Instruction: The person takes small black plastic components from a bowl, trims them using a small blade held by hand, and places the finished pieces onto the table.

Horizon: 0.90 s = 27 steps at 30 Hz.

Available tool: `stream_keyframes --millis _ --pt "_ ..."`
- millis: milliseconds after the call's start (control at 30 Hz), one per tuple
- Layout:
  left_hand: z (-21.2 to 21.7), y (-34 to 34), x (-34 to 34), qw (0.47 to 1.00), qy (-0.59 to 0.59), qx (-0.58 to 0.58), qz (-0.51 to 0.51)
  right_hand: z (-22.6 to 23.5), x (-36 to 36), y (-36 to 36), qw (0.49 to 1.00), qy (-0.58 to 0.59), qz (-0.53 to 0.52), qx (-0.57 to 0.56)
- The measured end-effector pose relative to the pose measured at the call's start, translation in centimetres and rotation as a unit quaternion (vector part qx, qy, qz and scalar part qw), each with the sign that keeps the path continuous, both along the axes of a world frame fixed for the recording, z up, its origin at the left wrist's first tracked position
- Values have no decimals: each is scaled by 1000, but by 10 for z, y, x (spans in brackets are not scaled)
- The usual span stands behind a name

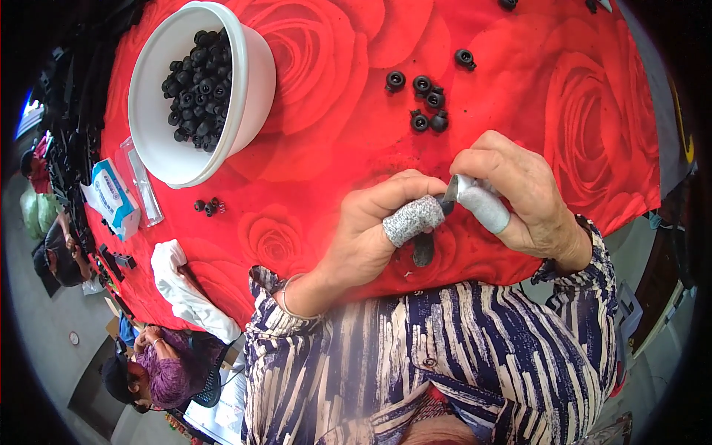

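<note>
My left hand (pixel 363 226) is closed in a pinch on a small black rubber part (pixel 446 207), mostly hidden by the fingers. A speckled grey knit finger sleeve (pixel 411 221) covers one of its digits, and a dark grey fingertip cover (pixel 423 251) shows below. Right against that part, my right hand (pixel 530 178) pinches a small metal blade (pixel 452 188). White and pale grey finger covers (pixel 482 208) wrap its digits. Beyond the hands, several round black rubber parts (pixel 421 84) lie loose on the red rose-patterned tablecloth (pixel 334 148).
A white tub (pixel 256 93) at the far left holds many black parts (pixel 200 93). Near it are a few tiny black pieces (pixel 210 207), a blue-and-white box (pixel 111 199) and a clear plastic strip (pixel 141 182). White cloth (pixel 189 293) lies at the left edge. Other people sit farther left.
</note>
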State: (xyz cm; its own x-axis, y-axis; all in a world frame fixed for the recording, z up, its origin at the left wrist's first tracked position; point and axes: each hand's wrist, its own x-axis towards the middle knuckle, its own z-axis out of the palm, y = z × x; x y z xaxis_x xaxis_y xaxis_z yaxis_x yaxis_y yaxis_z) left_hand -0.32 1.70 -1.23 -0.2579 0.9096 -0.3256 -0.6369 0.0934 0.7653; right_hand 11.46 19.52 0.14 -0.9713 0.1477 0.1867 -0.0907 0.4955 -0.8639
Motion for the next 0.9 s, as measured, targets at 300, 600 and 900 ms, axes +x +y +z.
stream_keyframes --millis 300,600,900 --pt "2 0 -1 999 -52 3 -11 -4 -2 1 999 30 21 16" --pt "-4 1 0 993 -114 -1 -30 -4 -4 6 999 41 18 2" --pt "3 -6 6 983 -184 -20 -14 -10 -6 12 988 101 116 13"
